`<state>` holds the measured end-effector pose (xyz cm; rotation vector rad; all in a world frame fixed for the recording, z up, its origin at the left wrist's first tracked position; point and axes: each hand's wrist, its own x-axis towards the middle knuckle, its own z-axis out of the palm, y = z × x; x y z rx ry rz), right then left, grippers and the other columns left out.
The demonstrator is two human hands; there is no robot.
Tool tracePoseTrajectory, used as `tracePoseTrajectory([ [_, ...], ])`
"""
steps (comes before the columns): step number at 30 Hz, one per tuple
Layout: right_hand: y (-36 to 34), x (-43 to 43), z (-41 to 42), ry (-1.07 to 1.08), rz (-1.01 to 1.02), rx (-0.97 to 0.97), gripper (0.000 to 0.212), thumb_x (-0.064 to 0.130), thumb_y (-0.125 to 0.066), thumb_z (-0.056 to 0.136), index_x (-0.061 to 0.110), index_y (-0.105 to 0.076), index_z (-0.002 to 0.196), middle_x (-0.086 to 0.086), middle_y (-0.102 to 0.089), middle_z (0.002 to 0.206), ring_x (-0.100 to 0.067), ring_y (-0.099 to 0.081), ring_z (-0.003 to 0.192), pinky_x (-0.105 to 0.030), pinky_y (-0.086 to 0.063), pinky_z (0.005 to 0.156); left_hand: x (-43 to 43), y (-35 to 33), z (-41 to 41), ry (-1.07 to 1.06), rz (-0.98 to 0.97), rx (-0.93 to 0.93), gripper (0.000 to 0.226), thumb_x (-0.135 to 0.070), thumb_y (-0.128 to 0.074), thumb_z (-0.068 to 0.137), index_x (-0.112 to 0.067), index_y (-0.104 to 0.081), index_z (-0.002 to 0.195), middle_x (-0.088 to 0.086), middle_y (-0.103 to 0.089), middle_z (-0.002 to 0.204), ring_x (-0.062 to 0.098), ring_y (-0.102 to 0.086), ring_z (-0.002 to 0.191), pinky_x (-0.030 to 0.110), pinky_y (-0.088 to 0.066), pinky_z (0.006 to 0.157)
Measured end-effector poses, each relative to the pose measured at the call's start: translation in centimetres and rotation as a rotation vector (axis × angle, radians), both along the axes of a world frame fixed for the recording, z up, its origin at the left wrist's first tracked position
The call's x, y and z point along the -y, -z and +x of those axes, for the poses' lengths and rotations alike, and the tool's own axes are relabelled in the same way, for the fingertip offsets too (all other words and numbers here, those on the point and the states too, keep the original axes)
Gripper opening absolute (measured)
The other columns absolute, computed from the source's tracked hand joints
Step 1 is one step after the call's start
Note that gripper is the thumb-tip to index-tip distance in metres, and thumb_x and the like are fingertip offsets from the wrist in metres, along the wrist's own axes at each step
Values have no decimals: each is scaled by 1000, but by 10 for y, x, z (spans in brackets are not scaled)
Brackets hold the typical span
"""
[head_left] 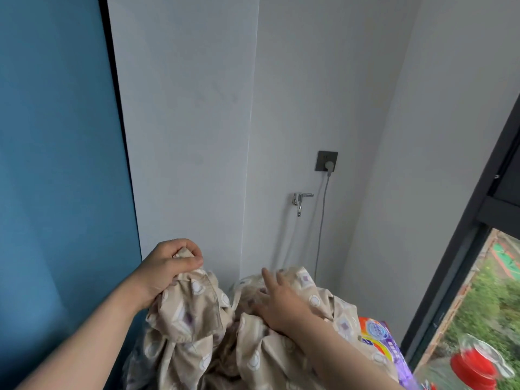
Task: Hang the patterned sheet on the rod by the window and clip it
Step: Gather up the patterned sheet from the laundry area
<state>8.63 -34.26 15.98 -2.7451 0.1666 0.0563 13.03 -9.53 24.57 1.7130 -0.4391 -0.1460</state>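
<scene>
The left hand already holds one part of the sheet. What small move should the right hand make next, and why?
Probably the right hand should close on a fold of the patterned sheet: its fingers lie straight on the bunched cloth, while the left hand already grips a raised part.

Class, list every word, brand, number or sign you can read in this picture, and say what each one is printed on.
None can be read.
Detergent pack: coloured print, too blurred to read.
Socket: no lettering visible.
Sheet: pattern only, no text.
</scene>
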Motion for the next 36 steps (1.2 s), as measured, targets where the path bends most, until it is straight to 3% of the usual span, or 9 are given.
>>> tracePoseTrajectory([
  [5,5,25,-13,-32,-40,-29,17,17,-51,84,19,-68,81,-4,-73,95,-21,-66,89,-23,-40,68,0,20,5,118,554,148,6,-32,-77,67,-35,-73,69,-14,-71,80,0,-63,79,20,-48,76],
  [9,-55,42,-23,216,516,451,33,-7,-50,87,20,-69,86,-4,-67,75,4,-56,47,-11,-46,47,12,46,4,196,892,65,83,-71,-65,48,-35,-60,124,-20,-57,124,1,-55,116,20,-43,98],
  [12,-106,76,-35,441,835,798,29,-5,-46,89,12,-67,81,-9,-59,64,-5,-47,39,-18,-42,39,26,59,0,312,983,74,72,-72,-68,49,-36,-64,111,-22,-67,105,0,-64,98,23,-51,85],
  [16,-121,107,-50,544,703,867,24,4,-44,92,14,-64,83,-7,-60,67,-9,-48,46,-25,-42,46,45,68,-4,321,1071,153,37,-58,-71,55,-26,-65,74,-11,-65,68,8,-62,66,24,-45,58],
  [21,-105,97,-60,418,390,627,19,21,-49,98,6,-51,86,-4,-57,73,-19,-48,68,-28,-38,59,52,34,6,-103,929,345,19,-36,-55,67,-19,-61,72,-7,-63,72,15,-62,73,26,-46,60],
  [26,-119,54,-60,95,459,577,19,21,-64,83,14,-48,75,6,-50,64,-8,-43,58,-28,-40,55,96,-5,-26,100,688,284,93,-75,-65,52,-49,-40,137,-21,-52,117,6,-57,114,29,-47,95],
  [30,-138,38,-60,-125,680,539,22,7,-66,75,19,-47,77,8,-46,64,-9,-40,59,-27,-37,55,125,11,-20,179,667,274,27,-38,-58,61,-20,-69,78,-2,-70,75,19,-69,81,30,-52,68],
  [33,-138,56,-66,-167,813,323,34,22,-76,68,31,-57,95,-4,-57,78,-18,-50,65,-32,-41,60,95,-5,5,-64,518,346,28,-30,-52,53,-8,-64,63,9,-65,64,24,-64,70,37,-49,62],
  [36,-131,65,-71,-212,599,11,43,36,-79,66,31,-64,107,-2,-68,86,-16,-63,73,-32,-50,65,61,-48,18,-368,331,452,27,-31,-47,57,-7,-60,59,9,-59,56,27,-57,62,36,-46,60],
])
